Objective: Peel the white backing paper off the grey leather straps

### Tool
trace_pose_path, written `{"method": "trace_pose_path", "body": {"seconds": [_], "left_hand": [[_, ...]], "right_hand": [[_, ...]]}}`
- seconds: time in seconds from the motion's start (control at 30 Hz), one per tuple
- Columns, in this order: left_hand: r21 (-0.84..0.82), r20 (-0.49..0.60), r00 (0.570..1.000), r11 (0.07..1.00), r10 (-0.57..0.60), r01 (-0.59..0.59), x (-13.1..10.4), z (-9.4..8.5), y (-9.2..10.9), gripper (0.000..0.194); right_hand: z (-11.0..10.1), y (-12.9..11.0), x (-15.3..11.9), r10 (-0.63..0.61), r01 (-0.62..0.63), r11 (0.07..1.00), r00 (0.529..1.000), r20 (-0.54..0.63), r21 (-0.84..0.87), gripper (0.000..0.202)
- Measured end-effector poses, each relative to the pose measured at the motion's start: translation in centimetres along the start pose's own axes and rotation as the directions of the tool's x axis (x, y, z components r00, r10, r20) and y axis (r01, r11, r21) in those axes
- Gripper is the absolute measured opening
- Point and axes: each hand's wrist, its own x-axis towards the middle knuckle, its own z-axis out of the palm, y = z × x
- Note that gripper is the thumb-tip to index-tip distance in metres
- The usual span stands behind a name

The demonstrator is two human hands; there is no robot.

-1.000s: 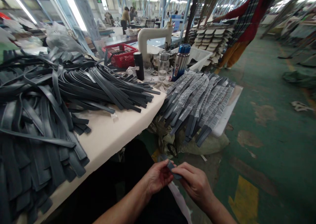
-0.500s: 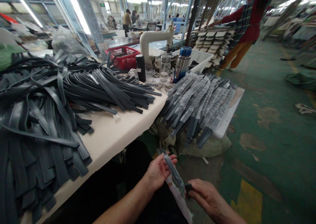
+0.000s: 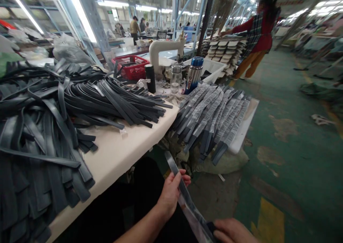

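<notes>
— Head view first: what fills the left of the frame?

— A big loose heap of dark straps (image 3: 48,121) sprawls over the cream tabletop (image 3: 120,150), from the lower left corner up past the middle. Their ends fan out toward the tabletop's right edge.

— And behind them?

— In the upper middle, a red basket (image 3: 130,67), a black bottle (image 3: 150,78), a clear glass jar (image 3: 175,78) and a steel flask with a blue cap (image 3: 193,74) stand close together, in front of a white sewing machine arm (image 3: 163,46).

— Right of the tabletop?

— A second pile, wrapped straps (image 3: 211,118) in printed clear sleeves, lies on a white board (image 3: 245,127) that juts out just beside the tabletop, their dark tips hanging over its near edge.

— Where are the hands?

— At the bottom centre. The left hand (image 3: 171,191) has its fingers closed round one dark strap (image 3: 178,180), which runs diagonally from above that hand down toward the lower right. Its lower stretch sits inside a clear sleeve (image 3: 194,214). The right hand (image 3: 232,233) is cut off by the bottom edge; it touches the strap's lower end, but whether its fingers are clamped I cannot tell.

— Anything on the far right?

— A person in a red top (image 3: 254,28) stands in the upper right at stacked pale pieces (image 3: 226,51), on the green floor (image 3: 294,157).
</notes>
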Motion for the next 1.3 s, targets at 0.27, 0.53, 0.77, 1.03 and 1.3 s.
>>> {"method": "trace_pose_path", "body": {"seconds": [0.27,0.53,0.77,1.03,1.3], "left_hand": [[0.484,0.34,0.939,0.865,-0.047,-0.132,-2.3,-0.3,1.0,0.031],[0.606,0.472,0.876,0.76,-0.105,-0.235,-3.1,-0.5,1.1,0.037],[0.642,0.503,0.863,0.687,-0.044,-0.339,-3.2,-0.2,1.9,0.039],[0.567,0.422,0.87,0.675,0.255,-0.472,-3.9,2.5,4.4,0.038],[0.608,0.402,0.865,0.62,0.3,-0.497,-4.3,2.1,4.1,0.042]], "right_hand": [[-6.4,-7.5,4.3,-0.259,0.371,0.759,0.926,-0.275,0.535,0.038],[-5.6,-9.6,6.9,-0.124,0.432,0.476,0.895,-0.428,0.766,0.029],[-7.4,-11.2,7.1,-0.04,0.518,0.366,0.839,-0.543,0.773,0.026],[-7.7,-16.0,6.6,-0.333,0.595,0.639,0.785,-0.522,0.487,0.025],[-7.1,-17.2,7.2,-0.35,0.586,0.658,0.794,-0.497,0.473,0.028]]}}
